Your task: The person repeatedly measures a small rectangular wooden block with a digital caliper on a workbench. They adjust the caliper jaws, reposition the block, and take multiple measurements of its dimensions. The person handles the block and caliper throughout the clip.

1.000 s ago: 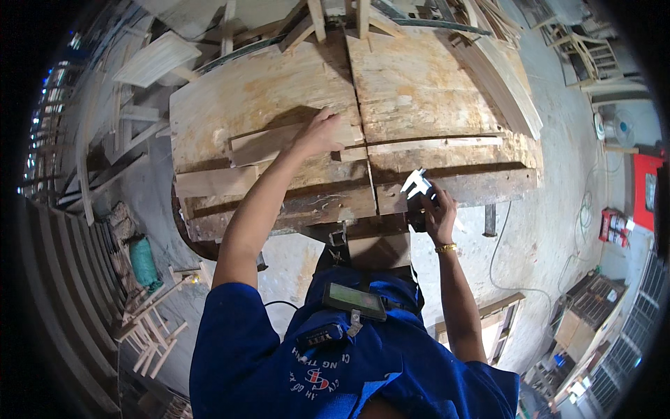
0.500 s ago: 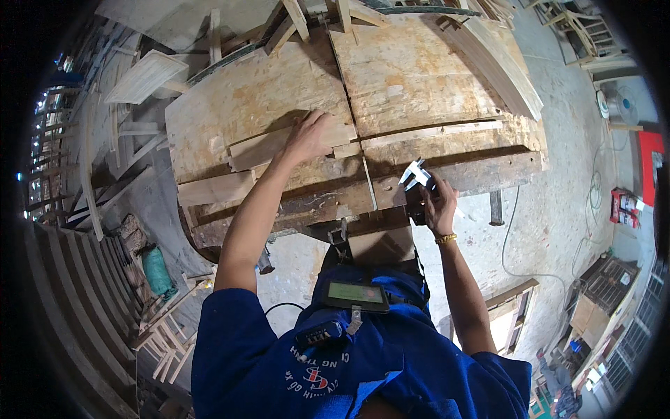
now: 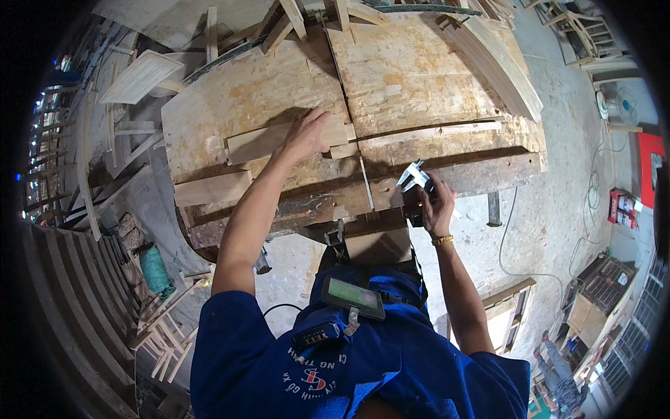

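Note:
My left hand (image 3: 308, 135) is closed over the right part of a pale wooden board (image 3: 258, 143) on the worktable (image 3: 251, 94). Its fingers curl over the board's far edge, and their tips are partly hidden. Just right of that hand lies a small wood block (image 3: 343, 150), beside a long thin wooden strip (image 3: 433, 133). Above the table's front beam, my right hand (image 3: 438, 207) grips a silver caliper (image 3: 413, 176) with its jaws pointing left. Another short board (image 3: 213, 190) lies at the front left of the table.
A stack of long planks (image 3: 495, 66) lies at the table's right. A vise with a wooden jaw (image 3: 379, 244) juts from the front edge toward my body. Wooden frame pieces (image 3: 286, 28) stand along the far edge. At the lower right, another person (image 3: 562, 373) is in view.
The view has shifted slightly. My left hand and its board sit a touch farther away, while my right hand keeps the caliper in nearly the same place. The person at lower right has moved.

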Action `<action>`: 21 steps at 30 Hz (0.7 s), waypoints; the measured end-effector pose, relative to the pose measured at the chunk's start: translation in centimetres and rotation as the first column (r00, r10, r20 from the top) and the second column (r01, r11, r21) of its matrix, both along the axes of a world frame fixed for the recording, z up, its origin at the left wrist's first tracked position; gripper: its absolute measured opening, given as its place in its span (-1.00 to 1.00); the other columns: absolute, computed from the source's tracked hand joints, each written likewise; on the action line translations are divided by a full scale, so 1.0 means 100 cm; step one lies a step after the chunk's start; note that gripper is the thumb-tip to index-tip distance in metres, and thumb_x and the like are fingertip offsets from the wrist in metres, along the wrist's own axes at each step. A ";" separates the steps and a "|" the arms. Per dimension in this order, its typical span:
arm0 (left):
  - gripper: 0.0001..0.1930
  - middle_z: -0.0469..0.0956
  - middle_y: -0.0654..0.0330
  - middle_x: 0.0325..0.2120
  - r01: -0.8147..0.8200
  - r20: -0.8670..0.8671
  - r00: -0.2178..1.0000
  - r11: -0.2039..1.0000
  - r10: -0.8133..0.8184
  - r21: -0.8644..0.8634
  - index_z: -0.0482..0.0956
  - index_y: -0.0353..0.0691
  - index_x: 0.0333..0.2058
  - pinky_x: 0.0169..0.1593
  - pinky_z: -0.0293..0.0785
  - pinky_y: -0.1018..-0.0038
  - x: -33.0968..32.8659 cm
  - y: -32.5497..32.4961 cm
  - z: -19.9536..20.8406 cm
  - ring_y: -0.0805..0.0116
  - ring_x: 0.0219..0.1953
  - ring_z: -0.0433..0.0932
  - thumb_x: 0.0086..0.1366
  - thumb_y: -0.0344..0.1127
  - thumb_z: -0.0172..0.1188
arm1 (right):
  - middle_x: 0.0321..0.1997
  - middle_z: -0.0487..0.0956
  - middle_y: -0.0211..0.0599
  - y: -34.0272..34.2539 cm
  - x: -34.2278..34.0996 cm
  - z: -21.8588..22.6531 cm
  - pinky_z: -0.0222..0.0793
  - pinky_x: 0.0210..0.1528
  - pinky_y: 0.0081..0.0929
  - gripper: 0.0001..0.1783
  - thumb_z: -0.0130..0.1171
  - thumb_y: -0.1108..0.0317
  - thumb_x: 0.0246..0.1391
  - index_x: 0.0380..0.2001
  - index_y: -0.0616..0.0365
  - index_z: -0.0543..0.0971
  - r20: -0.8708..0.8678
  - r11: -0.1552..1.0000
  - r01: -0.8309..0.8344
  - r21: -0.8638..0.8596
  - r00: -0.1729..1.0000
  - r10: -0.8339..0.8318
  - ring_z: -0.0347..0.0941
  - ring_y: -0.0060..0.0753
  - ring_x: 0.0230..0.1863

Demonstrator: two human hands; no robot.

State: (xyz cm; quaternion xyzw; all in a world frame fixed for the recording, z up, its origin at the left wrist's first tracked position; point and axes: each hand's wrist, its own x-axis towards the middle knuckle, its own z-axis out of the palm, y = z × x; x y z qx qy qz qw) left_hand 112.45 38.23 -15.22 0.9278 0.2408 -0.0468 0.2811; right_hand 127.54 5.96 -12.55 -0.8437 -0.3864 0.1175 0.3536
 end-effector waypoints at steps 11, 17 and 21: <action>-0.25 0.38 0.00 -0.07 0.027 0.037 0.999 1.000 -0.027 -0.007 0.37 -0.34 0.03 0.06 0.33 0.26 -0.002 -0.001 0.010 0.05 0.04 0.35 -0.23 -0.35 0.43 | -0.41 0.46 -0.21 0.001 -0.001 -0.002 0.08 -0.20 -0.32 -0.62 0.19 0.24 0.04 -0.05 0.09 0.52 0.005 0.999 0.006 0.044 1.000 -0.007 0.37 -0.20 -0.35; -0.26 0.38 0.00 -0.11 0.034 0.020 0.999 0.999 -0.034 -0.010 0.37 -0.36 0.03 0.03 0.33 0.24 0.000 -0.003 0.011 0.03 0.00 0.36 -0.22 -0.37 0.42 | -0.41 0.45 -0.21 0.000 -0.001 -0.004 0.08 -0.19 -0.31 -0.63 0.20 0.26 0.04 -0.05 0.08 0.52 0.002 0.998 0.015 0.054 1.000 -0.015 0.37 -0.19 -0.35; -0.23 0.36 0.01 -0.09 0.042 0.038 0.998 0.999 -0.042 -0.005 0.35 -0.35 0.06 0.07 0.30 0.21 -0.002 -0.001 0.005 0.04 0.02 0.35 -0.22 -0.37 0.42 | -0.41 0.46 -0.21 0.001 -0.002 -0.004 0.09 -0.18 -0.31 -0.63 0.21 0.28 0.03 -0.05 0.08 0.52 -0.018 0.997 0.024 0.069 1.000 -0.023 0.38 -0.18 -0.35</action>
